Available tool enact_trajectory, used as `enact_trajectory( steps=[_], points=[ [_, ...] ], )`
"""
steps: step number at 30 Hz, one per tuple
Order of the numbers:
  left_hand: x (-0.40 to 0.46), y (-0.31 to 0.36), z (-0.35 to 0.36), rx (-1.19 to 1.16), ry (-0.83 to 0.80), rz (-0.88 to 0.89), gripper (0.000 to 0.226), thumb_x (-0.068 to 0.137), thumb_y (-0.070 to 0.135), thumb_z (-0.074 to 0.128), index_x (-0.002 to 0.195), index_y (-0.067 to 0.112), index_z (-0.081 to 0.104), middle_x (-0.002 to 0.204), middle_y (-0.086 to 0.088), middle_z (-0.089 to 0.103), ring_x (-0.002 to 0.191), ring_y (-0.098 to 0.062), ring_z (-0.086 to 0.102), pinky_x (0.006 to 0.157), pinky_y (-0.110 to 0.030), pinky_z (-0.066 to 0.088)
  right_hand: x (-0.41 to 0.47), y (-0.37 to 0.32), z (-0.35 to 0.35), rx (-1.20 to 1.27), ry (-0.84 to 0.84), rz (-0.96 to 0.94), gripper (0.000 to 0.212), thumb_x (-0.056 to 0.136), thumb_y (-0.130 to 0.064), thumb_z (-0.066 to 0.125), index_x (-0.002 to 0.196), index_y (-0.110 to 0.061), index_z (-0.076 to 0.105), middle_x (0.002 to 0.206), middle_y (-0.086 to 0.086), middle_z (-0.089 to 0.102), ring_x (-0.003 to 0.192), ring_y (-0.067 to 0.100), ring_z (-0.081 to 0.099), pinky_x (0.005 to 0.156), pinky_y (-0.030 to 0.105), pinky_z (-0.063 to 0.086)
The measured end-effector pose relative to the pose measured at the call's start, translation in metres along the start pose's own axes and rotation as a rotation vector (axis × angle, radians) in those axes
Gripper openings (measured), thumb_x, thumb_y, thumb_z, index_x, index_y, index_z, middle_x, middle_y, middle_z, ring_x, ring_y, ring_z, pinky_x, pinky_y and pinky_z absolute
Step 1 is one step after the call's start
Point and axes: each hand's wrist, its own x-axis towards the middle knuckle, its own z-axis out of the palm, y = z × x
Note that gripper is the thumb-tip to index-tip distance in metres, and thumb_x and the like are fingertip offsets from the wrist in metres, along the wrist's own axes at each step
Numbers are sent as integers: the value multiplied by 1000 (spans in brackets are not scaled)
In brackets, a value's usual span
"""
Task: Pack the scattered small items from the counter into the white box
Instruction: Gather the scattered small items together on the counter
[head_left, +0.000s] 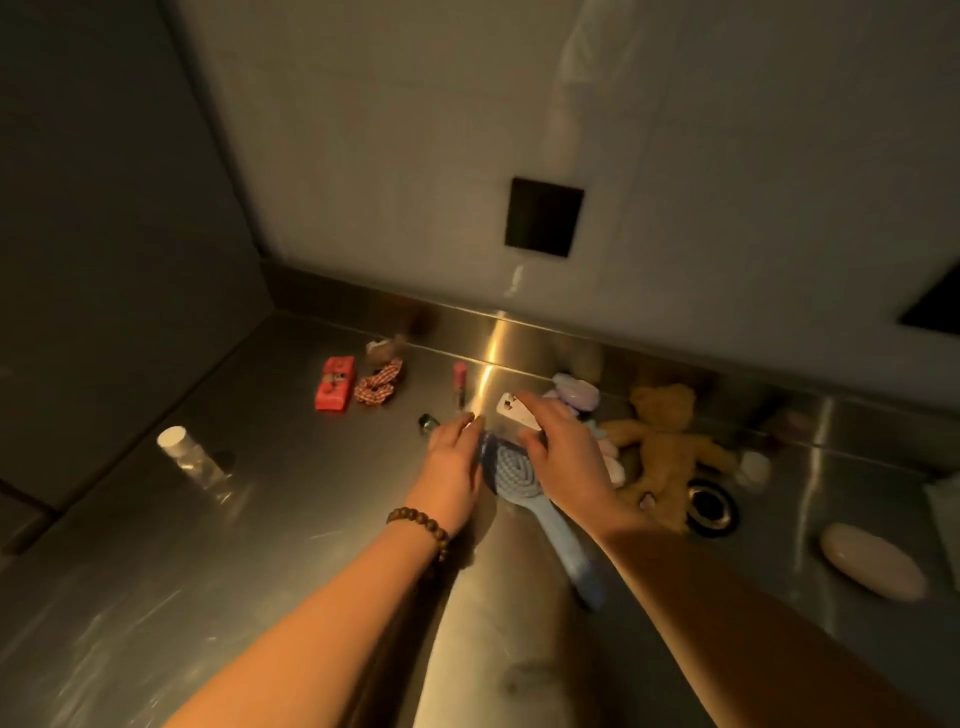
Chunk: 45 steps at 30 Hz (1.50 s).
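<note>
My left hand, with a bead bracelet on the wrist, hovers with relaxed fingers at the left edge of a blue hairbrush lying on the steel counter. My right hand reaches over the brush head, its straight fingers above a small white card; the blur hides whether they touch it. Further back lie a red packet, a checkered scrunchie, a pink lip tube and a small dark round piece. No white box is in view.
A clear bottle with a white cap stands at the left. Pale purple cases and a brown teddy bear lie at the right, by a drain hole. A pale oval object sits far right. Walls close the back and left.
</note>
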Motion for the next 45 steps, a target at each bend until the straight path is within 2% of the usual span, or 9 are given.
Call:
enact_trajectory(
  steps=[12,15,17,23,25,29,31,35,45],
  points=[
    [102,125,64,-86,-31,337,40,86,18,61,124,14,53,125,-6,47,112,-19,45,92,-23,37,-7,91,-151,30,273,269,30,88,-10,60,116,-20,55,112,-2,59,100,6,54,80,19,42],
    [120,130,86,-105,-124,335,44,84,19,65,126,13,52,127,-7,46,115,-21,45,99,-29,39,-4,115,-157,-24,301,274,30,85,-5,62,111,-19,56,108,-1,53,92,-26,38,72,-3,31],
    [129,126,101,-96,-189,307,49,83,23,67,128,15,49,126,-5,44,114,-19,45,97,-26,38,-1,130,-155,-52,303,253,30,84,-2,62,108,-18,58,107,1,53,85,-34,28,71,-5,25],
    [148,108,135,-136,-233,213,51,80,27,70,125,14,51,123,-4,44,106,-17,49,89,-20,38,15,170,-148,-105,234,339,33,83,-2,58,111,-19,58,108,2,58,87,0,33,76,27,33],
    [153,103,143,-130,-231,198,50,79,26,70,124,13,52,123,-4,44,105,-17,50,88,-20,38,18,180,-146,-60,219,351,30,84,-4,57,110,-19,57,106,2,57,89,6,43,75,25,35],
    [158,93,153,-84,-251,189,51,79,32,70,124,15,52,123,-3,45,108,-16,48,87,-19,35,21,196,-144,-71,239,324,30,83,-3,56,109,-17,58,98,0,52,84,-15,37,65,4,23],
    [158,87,155,-47,-266,200,53,79,37,69,124,16,52,123,-2,47,110,-16,46,88,-20,34,21,203,-144,-145,236,316,33,81,-2,56,111,-15,60,100,5,56,80,-1,38,63,19,20],
    [155,84,153,28,-287,256,53,81,49,63,124,20,53,123,-1,51,112,-16,45,91,-23,35,19,205,-141,-269,183,264,36,78,-1,57,112,-12,62,102,13,61,91,27,53,74,24,20],
    [122,82,114,81,-254,203,71,78,70,44,134,27,40,133,2,47,122,-18,41,103,-36,36,21,182,-151,-248,12,477,52,88,-6,57,138,-17,43,136,13,43,122,33,44,98,38,40]
  ],
)
